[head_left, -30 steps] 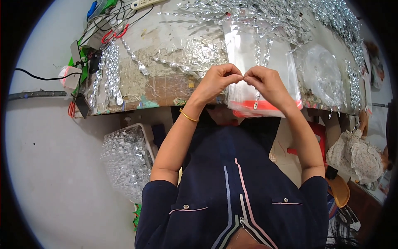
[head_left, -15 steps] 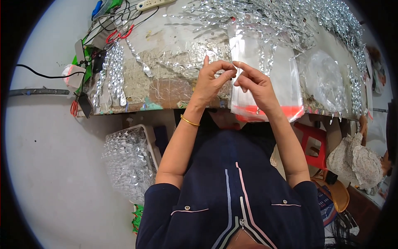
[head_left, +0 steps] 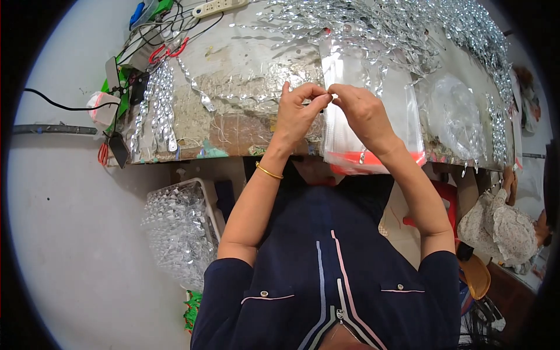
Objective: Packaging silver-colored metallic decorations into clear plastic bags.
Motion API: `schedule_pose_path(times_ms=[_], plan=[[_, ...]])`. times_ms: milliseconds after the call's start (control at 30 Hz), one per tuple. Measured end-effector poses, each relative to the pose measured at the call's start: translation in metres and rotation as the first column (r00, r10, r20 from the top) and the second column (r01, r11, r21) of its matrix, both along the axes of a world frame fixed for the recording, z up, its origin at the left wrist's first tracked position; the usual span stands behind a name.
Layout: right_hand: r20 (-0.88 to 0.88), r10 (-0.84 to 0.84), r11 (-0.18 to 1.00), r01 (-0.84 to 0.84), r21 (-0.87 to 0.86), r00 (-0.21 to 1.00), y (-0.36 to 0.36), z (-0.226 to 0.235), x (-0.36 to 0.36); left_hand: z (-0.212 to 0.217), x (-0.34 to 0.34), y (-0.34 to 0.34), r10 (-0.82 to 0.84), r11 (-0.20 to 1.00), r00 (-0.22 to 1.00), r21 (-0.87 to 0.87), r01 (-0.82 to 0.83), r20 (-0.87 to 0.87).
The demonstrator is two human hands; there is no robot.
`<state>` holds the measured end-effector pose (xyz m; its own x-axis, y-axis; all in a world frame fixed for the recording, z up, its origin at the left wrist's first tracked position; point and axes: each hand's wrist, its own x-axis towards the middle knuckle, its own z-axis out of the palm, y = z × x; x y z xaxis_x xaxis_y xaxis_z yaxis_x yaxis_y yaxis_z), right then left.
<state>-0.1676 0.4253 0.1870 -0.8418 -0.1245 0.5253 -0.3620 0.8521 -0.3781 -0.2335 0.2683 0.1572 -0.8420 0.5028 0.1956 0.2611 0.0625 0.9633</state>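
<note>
Above the table edge my left hand point(head_left: 297, 114) and my right hand point(head_left: 364, 114) meet fingertip to fingertip. Each is closed in a pinch; whatever lies between the fingers is too small to make out. Just left of my left hand a twisted silver strand point(head_left: 245, 97) stretches across the worn tabletop. Beneath my right hand lies a stack of clear plastic bags point(head_left: 341, 137) with a red band point(head_left: 379, 160) along its near end. A small silver piece point(head_left: 362, 157) shows against that band.
Heaped silver strands point(head_left: 373, 35) cover the far right of the table, and more point(head_left: 163, 105) hang at its left. Red-handled scissors point(head_left: 169, 51), a power strip point(head_left: 219, 7), cables and a crumpled clear bag point(head_left: 458, 116) lie around. Below left stands a bin of silver pieces point(head_left: 178, 233); another person point(head_left: 504, 224) sits right.
My right hand has turned and closed in, its fingertips now meeting those of my left hand. My right forearm has swung outward to the right. My left hand has barely moved.
</note>
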Motion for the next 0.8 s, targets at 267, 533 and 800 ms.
schedule_pose_path(times_ms=[267,533,800], plan=[[-0.069,-0.036,0.984,0.048,0.174,0.997,0.000,-0.011,-0.011,-0.001,-0.014,0.000,-0.029,0.995,0.972,0.097,0.007,0.234],[0.017,-0.169,0.869,0.157,-0.469,0.986,-0.031,-0.025,-0.003,-0.005,-0.015,-0.003,-0.081,0.979,0.951,0.203,0.020,0.297],[0.168,-0.041,0.530,0.164,-0.832,0.985,-0.036,-0.032,-0.008,-0.011,-0.017,-0.008,-0.111,0.972,0.964,0.228,0.055,0.240]])
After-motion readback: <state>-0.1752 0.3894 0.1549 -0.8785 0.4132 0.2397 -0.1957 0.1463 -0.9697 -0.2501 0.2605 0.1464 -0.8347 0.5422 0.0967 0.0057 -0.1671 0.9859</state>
